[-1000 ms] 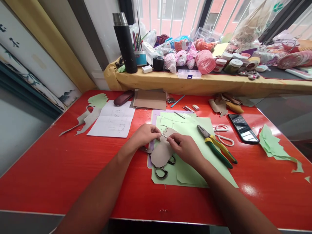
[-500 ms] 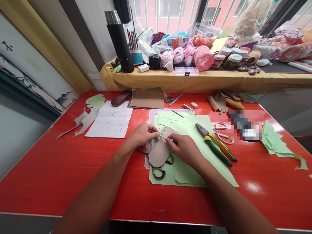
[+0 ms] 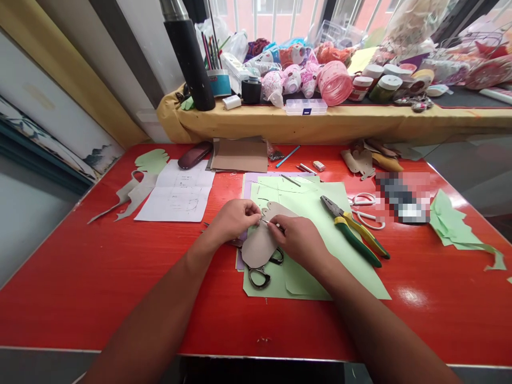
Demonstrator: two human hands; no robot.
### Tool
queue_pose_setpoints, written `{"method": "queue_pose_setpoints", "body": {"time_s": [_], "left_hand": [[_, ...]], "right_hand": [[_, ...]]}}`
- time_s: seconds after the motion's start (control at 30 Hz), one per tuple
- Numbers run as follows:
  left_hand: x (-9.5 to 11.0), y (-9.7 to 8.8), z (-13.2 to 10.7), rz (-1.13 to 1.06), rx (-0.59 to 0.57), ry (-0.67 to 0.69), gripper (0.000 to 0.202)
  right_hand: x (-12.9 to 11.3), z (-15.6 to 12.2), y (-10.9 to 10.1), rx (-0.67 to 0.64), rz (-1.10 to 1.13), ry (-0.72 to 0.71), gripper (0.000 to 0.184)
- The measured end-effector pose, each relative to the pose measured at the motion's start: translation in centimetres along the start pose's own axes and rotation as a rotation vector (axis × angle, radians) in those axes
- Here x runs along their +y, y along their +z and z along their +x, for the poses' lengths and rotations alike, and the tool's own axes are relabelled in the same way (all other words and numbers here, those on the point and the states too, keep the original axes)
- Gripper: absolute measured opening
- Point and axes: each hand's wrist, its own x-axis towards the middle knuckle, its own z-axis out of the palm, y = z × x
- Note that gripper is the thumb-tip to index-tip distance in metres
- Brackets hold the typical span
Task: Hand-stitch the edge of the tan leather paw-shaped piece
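My left hand is closed in a pinch, fingertips meeting one end of a thin, pale, stick-like piece. Its other end sits in the pinched fingers of my right hand. Whether it is wire or something else is too small to tell. Just beneath both hands lies a grey-beige cut-out with a scalloped end, partly covered by the right hand. Dark-handled scissors stick out from under the cut-out. Green paper sheets are spread below, over a purple sheet.
Green-and-yellow pliers and white-handled scissors lie to the right. A printed paper, a dark glasses case and brown card are behind to the left. A black thermos and jars stand on the sill.
The whole view has shifted slightly, so the table appears a little higher. My hands stay together over the cut-out, the right one a little closer to the left.
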Motion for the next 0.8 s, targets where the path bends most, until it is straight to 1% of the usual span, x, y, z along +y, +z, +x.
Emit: {"method": "queue_pose_setpoints", "body": {"time_s": [0.1,0.17,0.33,0.43,0.5,0.57,0.7,0.73,0.8], "left_hand": [[0.6,0.5,-0.4,0.201,0.068,0.073,0.013],[0.8,0.9,-0.5,0.285,0.095,0.103,0.014],[0.6,1.5,-0.6,0.327,0.108,0.147,0.013],[0.8,1.2,-0.5,0.259,0.099,0.101,0.012],[1.1,0.7,-0.5,0.177,0.081,0.049,0.012],[1.1,0.0,-0.5,0.141,0.080,0.006,0.012],[0.8,-1.0,-0.6,0.233,0.160,-0.040,0.018],[0.8,-1.1,-0.6,0.259,0.155,-0.048,0.019],[1.0,-1.0,-0.8,0.309,0.107,-0.066,0.022]], "right_hand": [[0.0,0.0,0.3,0.000,-0.067,-0.009,0.027],[0.0,0.0,0.5,0.002,-0.074,-0.013,0.027],[0.2,0.0,0.7,0.007,-0.067,-0.019,0.028],[0.2,0.1,0.7,0.016,-0.066,-0.029,0.029],[0.2,0.2,0.7,0.018,-0.061,-0.029,0.029],[0.2,0.3,0.6,0.012,-0.046,-0.026,0.028],[0.1,0.3,0.4,-0.002,-0.010,-0.018,0.027],[0.2,0.2,0.4,-0.005,-0.005,-0.016,0.027],[0.2,0.2,0.4,-0.006,0.002,-0.014,0.027]]}}
